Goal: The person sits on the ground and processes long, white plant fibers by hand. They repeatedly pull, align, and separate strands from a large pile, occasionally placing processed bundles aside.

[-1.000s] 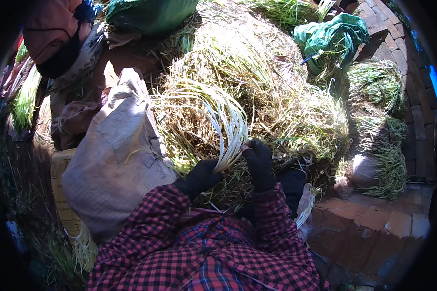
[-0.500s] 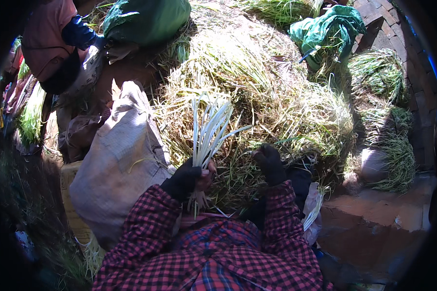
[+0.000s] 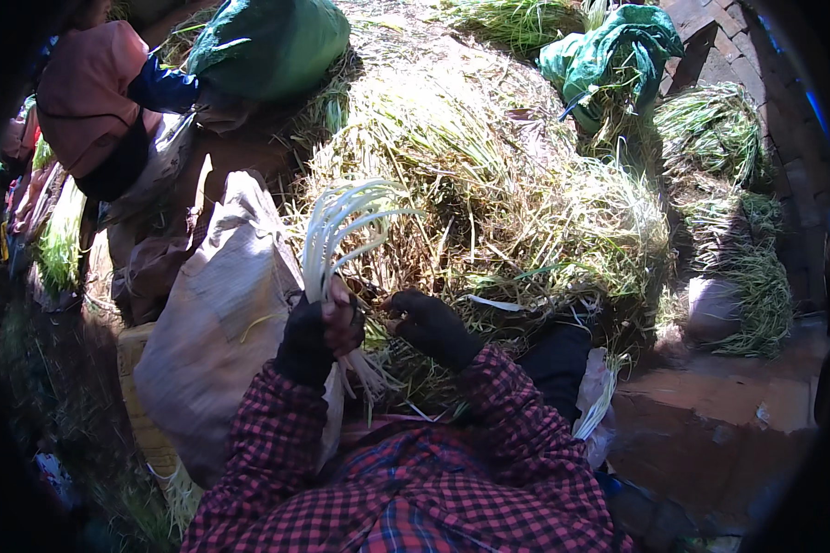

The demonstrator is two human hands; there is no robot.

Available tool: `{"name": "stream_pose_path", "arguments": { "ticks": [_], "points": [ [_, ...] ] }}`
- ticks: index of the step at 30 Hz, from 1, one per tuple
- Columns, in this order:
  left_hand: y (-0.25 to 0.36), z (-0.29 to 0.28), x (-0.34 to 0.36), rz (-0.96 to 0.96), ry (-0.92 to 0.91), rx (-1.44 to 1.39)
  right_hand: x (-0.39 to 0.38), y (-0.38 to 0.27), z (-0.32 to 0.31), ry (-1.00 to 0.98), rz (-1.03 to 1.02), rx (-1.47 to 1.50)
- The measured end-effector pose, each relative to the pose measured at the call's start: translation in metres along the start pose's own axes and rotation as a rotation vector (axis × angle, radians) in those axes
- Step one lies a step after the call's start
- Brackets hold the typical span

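Observation:
My left hand [image 3: 315, 330], in a dark fingerless glove, is closed around a bunch of pale stalks [image 3: 327, 230]. The long white-green ends fan upward and bend over to the right; the thin lower ends [image 3: 369, 373] stick out beneath the fist. Just right of it is my right hand [image 3: 433, 327], gloved the same way, its fingers loosely bent and apart, with nothing seen in them. Its fingertips point at the bunch without touching it. Beyond that hand, a pale strip of leaf [image 3: 494, 302] shows against a big heap of cut greens and straw [image 3: 489, 203].
A grey-beige sack [image 3: 217, 341] stands at my left, beside a yellow block-like thing [image 3: 143, 396]. Farther off are a green sack [image 3: 272, 46], a green cloth bundle [image 3: 609, 60] and a person in pink [image 3: 92, 101]. Grass bundles [image 3: 752, 276] lie on the right.
My left hand has moved left with the bunch, whose tops now bend over. My right hand has come left toward it, its fingers loosening. A pale leaf strip now shows beyond the right hand.

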State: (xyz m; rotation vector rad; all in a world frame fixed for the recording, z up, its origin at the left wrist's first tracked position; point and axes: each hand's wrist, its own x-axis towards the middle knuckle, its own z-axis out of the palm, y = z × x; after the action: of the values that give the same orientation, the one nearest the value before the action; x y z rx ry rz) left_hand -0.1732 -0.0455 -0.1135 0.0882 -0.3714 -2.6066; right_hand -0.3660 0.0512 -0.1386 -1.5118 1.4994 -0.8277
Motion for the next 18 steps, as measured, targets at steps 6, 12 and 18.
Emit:
{"name": "stream_pose_path", "arguments": {
  "ticks": [6, 12, 18],
  "points": [
    [0.064, -0.009, -0.009, 0.639, 0.240, 0.053, 0.020, 0.040, -0.074, 0.496, 0.187, -0.092],
    [0.017, -0.032, 0.008, 0.468, 0.594, 0.006, 0.068, 0.101, -0.122, 0.493, 0.649, -0.830],
    [0.021, -0.031, 0.011, 0.453, 0.614, 0.073, 0.086, 0.119, -0.121, 0.491, 0.673, -0.895]
  ]
}}
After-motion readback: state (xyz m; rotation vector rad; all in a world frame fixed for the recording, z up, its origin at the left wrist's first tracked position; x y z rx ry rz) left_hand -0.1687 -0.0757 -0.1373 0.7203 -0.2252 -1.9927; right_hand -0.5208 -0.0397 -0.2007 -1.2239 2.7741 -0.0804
